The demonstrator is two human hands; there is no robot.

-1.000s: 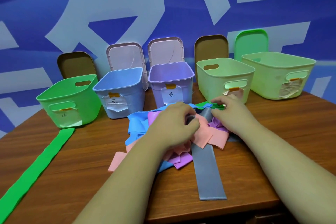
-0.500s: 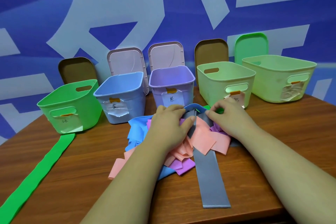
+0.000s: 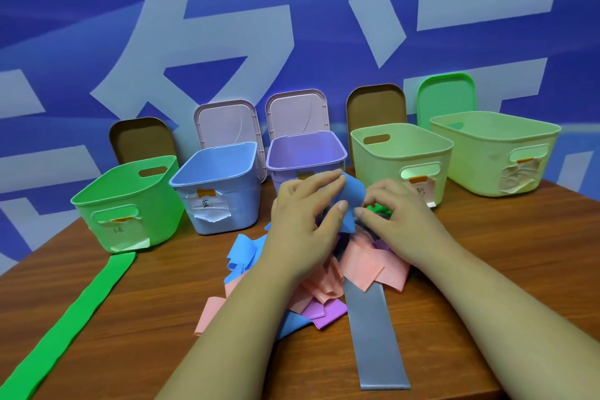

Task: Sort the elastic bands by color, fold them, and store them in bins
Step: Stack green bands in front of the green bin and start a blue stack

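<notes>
A brown wooden table [image 3: 487, 269] carries everything. A long bright green elastic band [image 3: 65, 318] lies flat along its left side, its long axis running from the front of the green plastic bin [image 3: 156, 214] down to the near left corner. Five open bins stand in a row along the far edge: the green one, a blue plastic bin [image 3: 233, 204], a purple plastic bin [image 3: 305, 153] and two pale green plastic bins [image 3: 389, 159] [image 3: 487, 166].

A flat grey elastic band [image 3: 373, 334] stretches out of the tangled pile of pink, blue and purple bands [image 3: 373, 263] at the table's middle, its free end pointing at the near edge.

Both hands meet over the far side of the pile, close together. The left hand [image 3: 302, 221] pinches a fold of blue elastic band [image 3: 352, 201] between thumb and fingers, lifted above the pile. The right hand [image 3: 402, 217] curls its fingers down beside a crumpled bit of green band [image 3: 378, 208]; whether it grips anything cannot be told.
</notes>
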